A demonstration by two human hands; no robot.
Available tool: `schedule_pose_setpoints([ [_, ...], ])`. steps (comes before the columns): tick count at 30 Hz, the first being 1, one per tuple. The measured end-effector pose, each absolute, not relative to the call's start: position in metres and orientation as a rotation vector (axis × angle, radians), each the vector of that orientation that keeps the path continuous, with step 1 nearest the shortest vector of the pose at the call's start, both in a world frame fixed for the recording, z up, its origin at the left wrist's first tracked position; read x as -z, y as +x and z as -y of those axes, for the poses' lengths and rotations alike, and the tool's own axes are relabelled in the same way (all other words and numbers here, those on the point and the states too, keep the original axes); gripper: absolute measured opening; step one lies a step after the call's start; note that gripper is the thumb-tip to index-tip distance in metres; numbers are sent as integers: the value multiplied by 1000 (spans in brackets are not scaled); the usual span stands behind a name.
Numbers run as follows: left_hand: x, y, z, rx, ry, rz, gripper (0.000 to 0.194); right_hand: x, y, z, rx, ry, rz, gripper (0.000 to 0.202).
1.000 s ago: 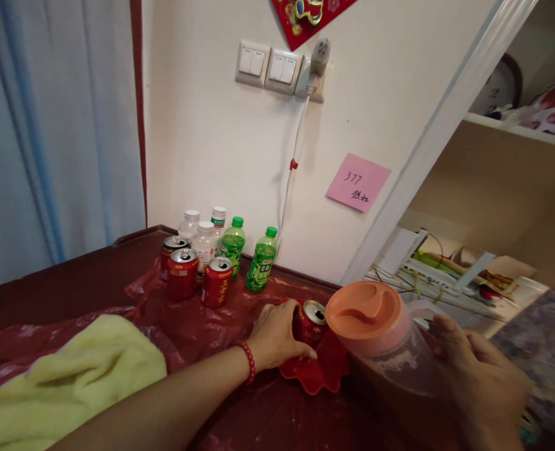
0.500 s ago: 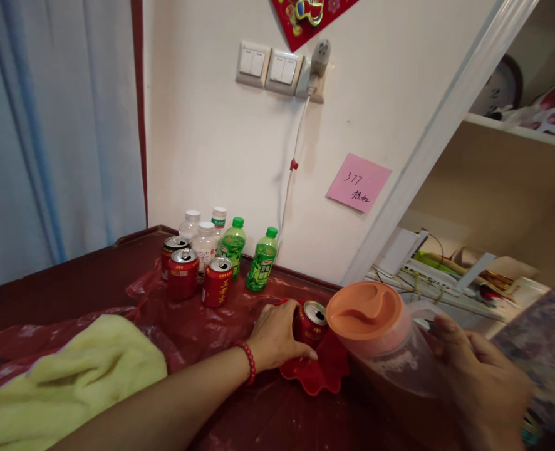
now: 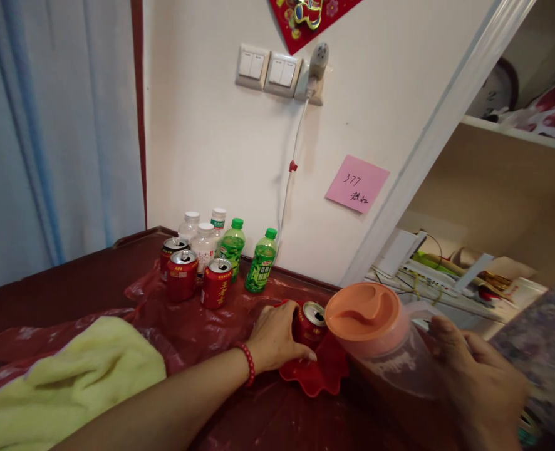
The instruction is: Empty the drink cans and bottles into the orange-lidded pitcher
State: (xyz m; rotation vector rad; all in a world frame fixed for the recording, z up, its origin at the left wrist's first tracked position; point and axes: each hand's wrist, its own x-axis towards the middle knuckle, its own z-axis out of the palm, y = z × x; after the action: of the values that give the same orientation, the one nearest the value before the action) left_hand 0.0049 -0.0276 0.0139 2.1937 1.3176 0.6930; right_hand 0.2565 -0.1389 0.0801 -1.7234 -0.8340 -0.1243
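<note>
My left hand (image 3: 277, 338), with a red bead bracelet at the wrist, curls round the left side of an opened red drink can (image 3: 311, 322). Its fingertips are partly hidden behind the can, and the thumb reaches in front. Under the can lies a red wavy-rimmed dish (image 3: 322, 373). My right hand (image 3: 479, 376) is closed on the handle of a clear plastic pitcher (image 3: 399, 369) with an orange lid (image 3: 366, 316). The pitcher tilts to the left, its lid close beside the can. No stream of liquid shows.
Several red cans (image 3: 216, 285), green-capped bottles (image 3: 261, 263) and white-capped bottles (image 3: 205, 244) stand toward the wall. A yellow towel (image 3: 84, 376) lies at left on red plastic sheeting (image 3: 183, 338). A white cord (image 3: 284, 207) hangs down the wall; shelves (image 3: 507, 138) are at right.
Hardly anything differs. The pitcher and my right hand have shifted very slightly left; my left hand stays at the can.
</note>
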Motion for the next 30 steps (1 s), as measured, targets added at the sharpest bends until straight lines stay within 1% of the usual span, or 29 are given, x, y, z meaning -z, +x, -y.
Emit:
schedule_pose_setpoints([
  [12, -12, 5, 27, -696, 2208, -1308, 82, -77, 260, 138, 135, -1723, 841, 56],
  [17, -13, 5, 27, -694, 2202, -1317, 81, -75, 263, 138, 153, -1748, 844, 60],
  [30, -15, 5, 28, -695, 2192, -1310, 79, -78, 259, 139, 138, -1739, 840, 57],
])
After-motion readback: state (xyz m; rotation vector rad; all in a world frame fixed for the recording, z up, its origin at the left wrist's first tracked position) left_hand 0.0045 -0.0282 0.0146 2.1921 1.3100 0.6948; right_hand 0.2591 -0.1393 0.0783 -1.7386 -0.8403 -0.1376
